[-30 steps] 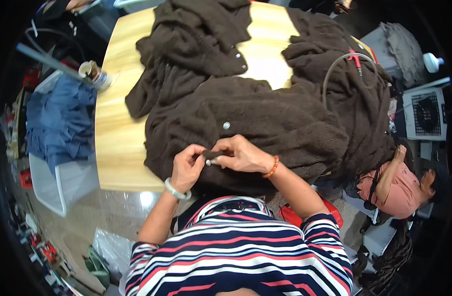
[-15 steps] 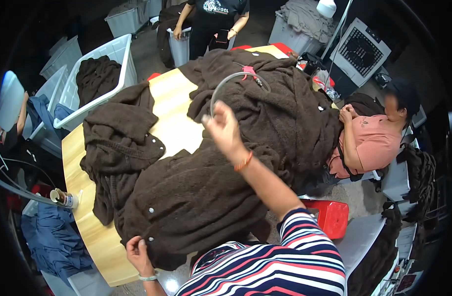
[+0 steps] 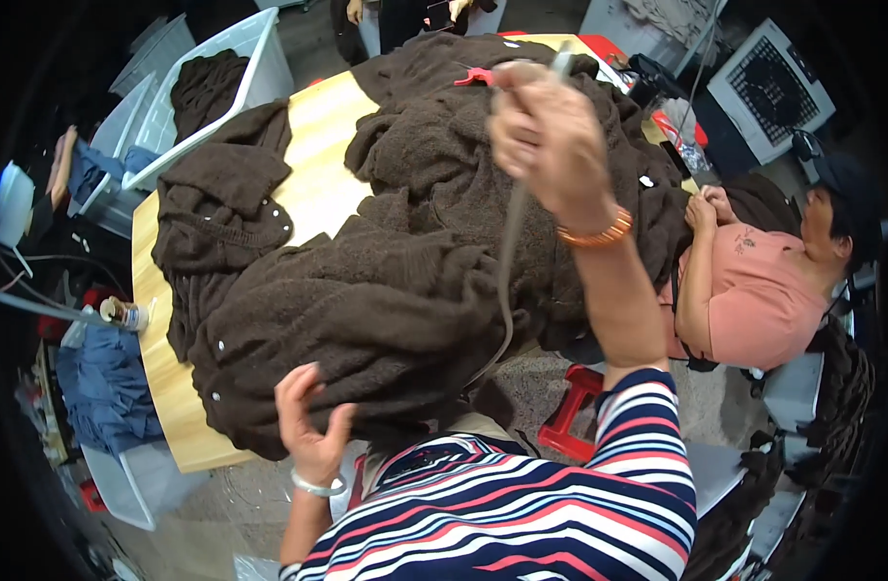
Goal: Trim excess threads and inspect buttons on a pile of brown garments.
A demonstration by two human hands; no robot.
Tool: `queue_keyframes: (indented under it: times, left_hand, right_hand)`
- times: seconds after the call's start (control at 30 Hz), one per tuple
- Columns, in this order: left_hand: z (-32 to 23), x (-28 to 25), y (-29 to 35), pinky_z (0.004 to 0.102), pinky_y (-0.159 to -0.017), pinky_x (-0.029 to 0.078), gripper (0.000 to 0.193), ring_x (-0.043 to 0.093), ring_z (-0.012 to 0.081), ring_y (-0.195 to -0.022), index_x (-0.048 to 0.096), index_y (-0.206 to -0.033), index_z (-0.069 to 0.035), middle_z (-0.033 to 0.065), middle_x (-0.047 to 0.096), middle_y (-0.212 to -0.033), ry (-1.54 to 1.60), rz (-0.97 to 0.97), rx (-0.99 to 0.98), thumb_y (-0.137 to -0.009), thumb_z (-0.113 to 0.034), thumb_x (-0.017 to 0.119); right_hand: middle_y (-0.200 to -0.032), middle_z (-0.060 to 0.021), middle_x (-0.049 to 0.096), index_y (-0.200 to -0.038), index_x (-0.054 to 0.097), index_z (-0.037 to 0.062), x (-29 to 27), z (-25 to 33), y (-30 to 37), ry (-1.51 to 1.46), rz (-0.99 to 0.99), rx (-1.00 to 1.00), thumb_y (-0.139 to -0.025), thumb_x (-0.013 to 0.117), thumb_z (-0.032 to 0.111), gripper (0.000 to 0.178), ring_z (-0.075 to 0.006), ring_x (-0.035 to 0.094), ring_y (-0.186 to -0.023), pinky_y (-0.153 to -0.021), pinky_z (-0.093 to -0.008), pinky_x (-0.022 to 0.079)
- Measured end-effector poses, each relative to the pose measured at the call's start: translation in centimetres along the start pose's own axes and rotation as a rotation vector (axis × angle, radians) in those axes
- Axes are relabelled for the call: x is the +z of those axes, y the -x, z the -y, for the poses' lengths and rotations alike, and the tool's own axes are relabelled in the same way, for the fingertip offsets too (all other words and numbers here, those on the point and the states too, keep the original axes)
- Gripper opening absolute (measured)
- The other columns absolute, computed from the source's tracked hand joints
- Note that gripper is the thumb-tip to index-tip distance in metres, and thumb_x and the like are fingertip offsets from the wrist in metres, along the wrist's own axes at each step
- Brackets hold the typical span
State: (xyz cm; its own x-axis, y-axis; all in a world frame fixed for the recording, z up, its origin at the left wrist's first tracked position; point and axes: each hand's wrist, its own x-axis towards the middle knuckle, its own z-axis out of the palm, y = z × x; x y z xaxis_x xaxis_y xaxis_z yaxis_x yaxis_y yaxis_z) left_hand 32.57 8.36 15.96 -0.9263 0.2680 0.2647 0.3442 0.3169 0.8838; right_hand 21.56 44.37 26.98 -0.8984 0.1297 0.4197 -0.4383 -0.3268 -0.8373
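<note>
My right hand (image 3: 552,140), blurred by motion, is raised over the heap of dark brown knit garments (image 3: 425,155), its fingers closed around a thin grey hose or strap (image 3: 508,281). From that fist the strip hangs down toward my waist, and a short blurred end sticks up above it. Open with nothing in it, my left hand (image 3: 313,426) hovers at the near edge of a brown fuzzy cardigan (image 3: 337,300). Two small shiny buttons or snaps show at the cardigan's left edge. Partly behind my right hand lies a small red object (image 3: 475,76).
Another folded brown garment (image 3: 221,184) lies on the wooden table (image 3: 158,387), left. A co-worker (image 3: 754,281) sits at right; another person stands at the far side. White bins (image 3: 270,58) flank the table. A red stool (image 3: 568,416) stands near my right side.
My left hand has let go of the cardigan's edge and opened. My right hand has moved right with the hose, which now hangs down instead of looping over the heap. The view has shifted.
</note>
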Motion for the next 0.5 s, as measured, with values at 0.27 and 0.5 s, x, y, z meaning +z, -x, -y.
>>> queue_keyframes:
  times: [0.27,0.5]
  left_hand:
    - [-6.9,9.4,-8.2,0.0474,-0.115,0.022,0.123,0.022,0.0397,-0.142,0.011,-0.151,0.001,0.0275,0.018,-0.153,0.008,0.041,0.559,-0.065,-0.044,0.087]
    - [-11.5,15.0,-17.6,0.0433,-0.115,0.021,0.107,0.027,0.0378,-0.14,0.017,-0.151,-0.002,0.0211,0.021,-0.155,0.037,-0.038,0.743,-0.074,-0.041,0.08]
  right_hand:
    - [-0.068,0.0003,0.055,-0.096,0.058,-0.0009,5.3,12.6,8.1,0.65,0.329,-0.15,-0.102,0.047,0.019,0.024,-0.0089,0.047,-0.048,-0.046,-0.024,0.04]
    - [-0.055,-0.003,0.051,-0.067,0.055,0.0029,10.8,15.2,10.8,0.67,0.326,-0.409,-0.094,0.056,0.04,0.046,-0.0115,0.044,-0.046,-0.044,-0.0277,0.032]
